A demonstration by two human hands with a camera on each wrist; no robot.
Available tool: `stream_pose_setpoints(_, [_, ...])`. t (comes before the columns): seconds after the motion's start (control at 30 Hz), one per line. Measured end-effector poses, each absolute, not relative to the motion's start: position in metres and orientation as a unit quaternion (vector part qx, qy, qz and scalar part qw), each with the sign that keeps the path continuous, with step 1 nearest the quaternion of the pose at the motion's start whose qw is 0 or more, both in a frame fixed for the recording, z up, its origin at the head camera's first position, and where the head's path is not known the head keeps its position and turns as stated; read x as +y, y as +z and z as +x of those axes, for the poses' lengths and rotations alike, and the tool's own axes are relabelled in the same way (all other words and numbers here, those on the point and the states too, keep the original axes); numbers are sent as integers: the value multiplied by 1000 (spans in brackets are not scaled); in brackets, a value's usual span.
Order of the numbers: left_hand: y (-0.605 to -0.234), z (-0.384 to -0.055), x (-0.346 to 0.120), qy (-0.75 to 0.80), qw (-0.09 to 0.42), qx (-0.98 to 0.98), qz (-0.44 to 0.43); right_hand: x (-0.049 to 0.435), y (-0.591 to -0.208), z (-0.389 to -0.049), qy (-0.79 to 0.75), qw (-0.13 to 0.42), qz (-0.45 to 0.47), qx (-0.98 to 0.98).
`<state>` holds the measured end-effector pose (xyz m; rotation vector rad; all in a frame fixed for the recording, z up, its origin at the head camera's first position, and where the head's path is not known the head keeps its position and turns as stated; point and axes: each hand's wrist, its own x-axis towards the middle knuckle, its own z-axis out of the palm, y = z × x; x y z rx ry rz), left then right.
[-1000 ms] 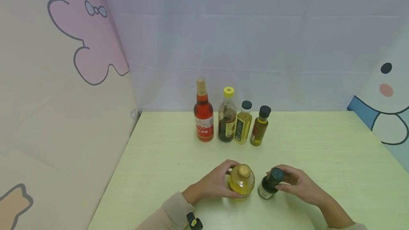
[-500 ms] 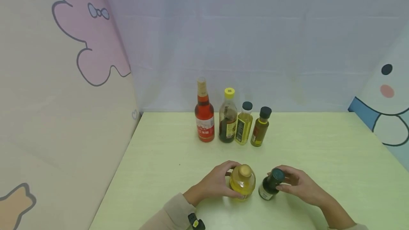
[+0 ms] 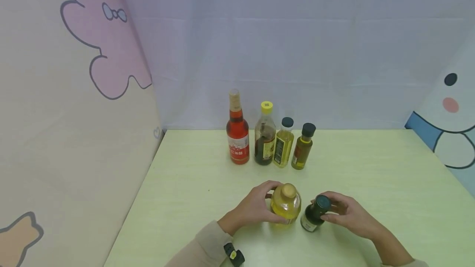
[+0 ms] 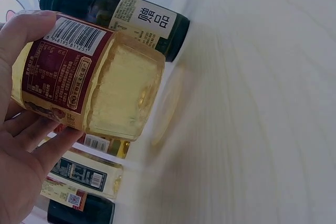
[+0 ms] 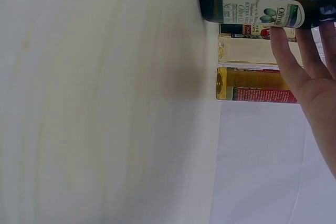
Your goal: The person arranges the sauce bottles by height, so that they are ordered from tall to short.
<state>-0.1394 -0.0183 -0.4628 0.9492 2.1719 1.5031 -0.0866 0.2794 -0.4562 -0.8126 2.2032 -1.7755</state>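
My left hand [image 3: 256, 206] grips a squat clear bottle of yellow oil [image 3: 285, 206] with a gold cap. In the left wrist view the bottle's dark red label [image 4: 60, 74] faces the camera, and its base sits a little above the tabletop, over a faint reflection. Just to its right, my right hand [image 3: 350, 216] holds a small dark green olive oil bottle [image 3: 312, 216] near its neck, fingers on one side and thumb on the other. That bottle's white label with green olives [image 5: 262, 11] shows in the right wrist view. Both bottles are nearly upright.
Behind the hands stand a red vinegar bottle [image 3: 238, 141], a dark sauce bottle [image 3: 264, 147] with a yellow cap, a square bottle of pale oil [image 3: 283, 147] and a slim oil bottle [image 3: 302, 151]. A curtain backs the pale table [image 3: 178, 201]; printed walls flank it.
My left hand has moved the yellow oil bottle slightly right and away from me, closer to the green bottle. The right hand has stayed in place.
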Motion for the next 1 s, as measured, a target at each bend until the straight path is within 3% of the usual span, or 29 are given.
stream_pose_setpoints(1.0, [-457,-167,28,535,121,784,291,280,-458,-85,-608,95,-283,736])
